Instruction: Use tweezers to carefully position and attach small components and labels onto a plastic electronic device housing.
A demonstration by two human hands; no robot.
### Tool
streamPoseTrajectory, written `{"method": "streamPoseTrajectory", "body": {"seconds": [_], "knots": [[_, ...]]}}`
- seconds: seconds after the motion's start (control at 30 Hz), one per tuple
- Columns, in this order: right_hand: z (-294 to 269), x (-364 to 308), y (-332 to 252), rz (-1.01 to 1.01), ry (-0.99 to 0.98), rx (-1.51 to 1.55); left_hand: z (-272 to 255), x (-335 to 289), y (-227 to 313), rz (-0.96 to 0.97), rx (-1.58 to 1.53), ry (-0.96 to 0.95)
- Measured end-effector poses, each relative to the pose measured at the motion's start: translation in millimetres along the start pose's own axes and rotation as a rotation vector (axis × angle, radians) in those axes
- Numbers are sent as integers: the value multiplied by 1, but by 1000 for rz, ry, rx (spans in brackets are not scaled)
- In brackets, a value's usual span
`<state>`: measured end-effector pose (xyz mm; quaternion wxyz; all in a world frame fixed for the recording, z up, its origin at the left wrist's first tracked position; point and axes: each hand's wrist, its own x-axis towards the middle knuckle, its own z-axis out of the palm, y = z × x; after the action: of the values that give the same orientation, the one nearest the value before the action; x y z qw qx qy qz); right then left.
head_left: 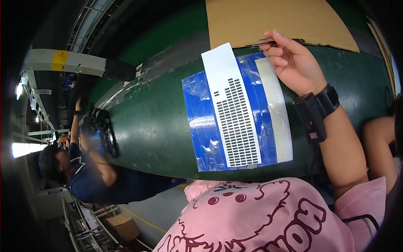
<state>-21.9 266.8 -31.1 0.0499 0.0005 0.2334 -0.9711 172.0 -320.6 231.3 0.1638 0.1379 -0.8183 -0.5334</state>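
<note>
My right hand (300, 69) is raised over the far right of the work surface, its fingers bent in a pinch. Between them is a slim dark tool (297, 41) that looks like tweezers, lying crosswise near the cardboard edge. Below and left of this hand lies a white label sheet (220, 63) with rows of small black rectangular stickers; its upper part is bare except for a few. Under the sheet is a blue board (197, 126) covered in clear tape, with a pale strip (275, 113) along its right side. My left hand is out of view.
A brown cardboard sheet (277, 21) lies at the far side of the green work surface (147, 122). To the left a co-worker (90, 176) in dark blue stands near a black plastic-wrapped bundle (103, 130). A cardboard box (123, 227) sits lower left.
</note>
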Motion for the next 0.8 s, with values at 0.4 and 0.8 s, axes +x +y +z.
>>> {"method": "streamPoseTrajectory", "body": {"seconds": [0.4, 0.8], "knots": [[3, -4, 1, 0, 42, 38, -10, -22, 12, 172, -22, 132], [6, -5, -2, 10, 45, 78, -13, -21, 27, 341, -42, 253]]}}
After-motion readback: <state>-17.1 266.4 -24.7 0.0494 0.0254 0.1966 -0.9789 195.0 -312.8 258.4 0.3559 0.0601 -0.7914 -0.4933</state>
